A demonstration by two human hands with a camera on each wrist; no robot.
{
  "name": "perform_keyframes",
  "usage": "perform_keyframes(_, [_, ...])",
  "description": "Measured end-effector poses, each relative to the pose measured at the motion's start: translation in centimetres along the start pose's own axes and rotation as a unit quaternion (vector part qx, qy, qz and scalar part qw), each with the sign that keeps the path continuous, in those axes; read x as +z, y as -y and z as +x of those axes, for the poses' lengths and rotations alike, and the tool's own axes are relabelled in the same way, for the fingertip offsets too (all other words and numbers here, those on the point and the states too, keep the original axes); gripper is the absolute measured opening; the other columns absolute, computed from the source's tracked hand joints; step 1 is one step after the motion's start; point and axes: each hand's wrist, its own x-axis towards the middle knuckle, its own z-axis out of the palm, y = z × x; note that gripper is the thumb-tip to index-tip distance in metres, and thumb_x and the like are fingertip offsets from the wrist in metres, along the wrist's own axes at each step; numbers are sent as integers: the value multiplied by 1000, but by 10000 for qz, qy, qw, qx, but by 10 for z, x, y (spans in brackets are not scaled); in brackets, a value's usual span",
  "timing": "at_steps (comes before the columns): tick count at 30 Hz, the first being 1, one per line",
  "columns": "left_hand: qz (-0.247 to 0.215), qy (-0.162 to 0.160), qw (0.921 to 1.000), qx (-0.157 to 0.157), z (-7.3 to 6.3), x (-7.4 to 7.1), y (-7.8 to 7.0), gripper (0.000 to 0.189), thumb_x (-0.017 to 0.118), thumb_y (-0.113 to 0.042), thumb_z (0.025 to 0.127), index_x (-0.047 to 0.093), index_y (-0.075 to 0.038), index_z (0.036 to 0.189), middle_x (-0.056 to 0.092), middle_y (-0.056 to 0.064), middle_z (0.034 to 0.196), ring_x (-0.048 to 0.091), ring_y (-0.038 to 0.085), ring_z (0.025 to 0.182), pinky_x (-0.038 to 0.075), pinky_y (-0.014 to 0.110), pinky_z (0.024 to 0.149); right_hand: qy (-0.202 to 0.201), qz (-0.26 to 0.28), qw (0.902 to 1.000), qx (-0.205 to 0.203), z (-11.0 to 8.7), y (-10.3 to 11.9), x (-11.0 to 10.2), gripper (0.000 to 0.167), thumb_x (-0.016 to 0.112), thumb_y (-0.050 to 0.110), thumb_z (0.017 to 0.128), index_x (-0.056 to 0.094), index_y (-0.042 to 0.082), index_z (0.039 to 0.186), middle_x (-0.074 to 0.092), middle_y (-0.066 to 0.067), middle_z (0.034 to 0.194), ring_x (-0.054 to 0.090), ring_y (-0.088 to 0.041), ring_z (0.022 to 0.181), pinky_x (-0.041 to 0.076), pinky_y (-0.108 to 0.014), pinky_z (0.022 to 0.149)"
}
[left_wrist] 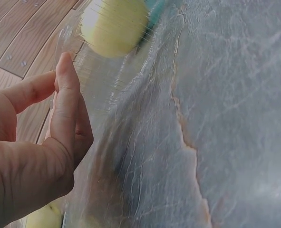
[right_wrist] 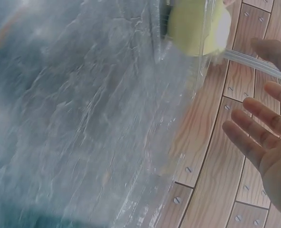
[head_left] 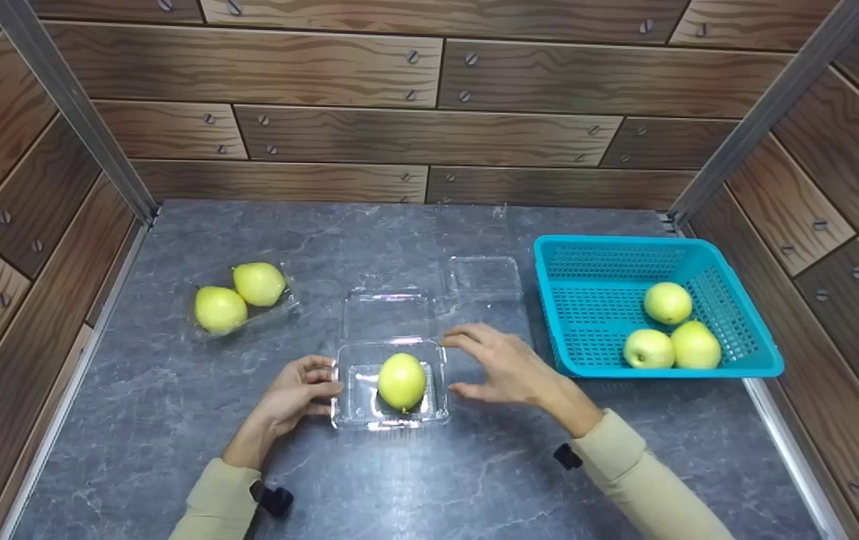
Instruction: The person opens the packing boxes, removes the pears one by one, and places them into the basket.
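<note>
A clear plastic clamshell box (head_left: 354, 420) lies opened in front of me, its lid (head_left: 388, 315) folded back toward the far side. One yellow-green pear (head_left: 402, 382) sits in its base, right of the middle. At the box's left edge, my left hand (head_left: 290, 397) pinches the rim between thumb and fingertips; the left wrist view shows thumb and finger meeting there. My right hand (head_left: 504, 367) is spread beside the right edge, thumb and fingers apart, holding nothing. In the right wrist view the palm and loose fingers (right_wrist: 249, 142) show beside the box.
A turquoise basket (head_left: 549, 307) with three more pears (head_left: 668, 303) stands on the right. At the left, two pears (head_left: 220, 309) lie in another clear box (head_left: 290, 300). A further clear plastic box (head_left: 485, 277) lies behind my right hand. Wood-patterned walls (head_left: 429, 135) enclose the grey tabletop (head_left: 369, 495).
</note>
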Motion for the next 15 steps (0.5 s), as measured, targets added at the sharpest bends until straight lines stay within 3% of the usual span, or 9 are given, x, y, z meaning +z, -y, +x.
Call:
perform_keyframes(5, [-26, 2, 10000, -2, 0, 0, -1, 40, 71, 5, 91, 48, 1, 124, 62, -2, 93, 66, 9, 78, 64, 24, 60, 18, -60, 9999, -139, 13, 3, 10, 67, 89, 37, 83, 62, 13, 140, 65, -8, 140, 66, -26, 126, 66, -39, 96])
perform_keyframes(15, [-71, 23, 10000, -21, 0, 0, -2, 41, 72, 5, 91, 49, 1, 125, 63, -2, 93, 67, 11, 80, 65, 25, 60, 620, -254, 9975, -242, 31, 13, 35, 71, 88, 39, 84, 58, 14, 143, 61, -11, 145, 65, -27, 126, 65, -40, 100])
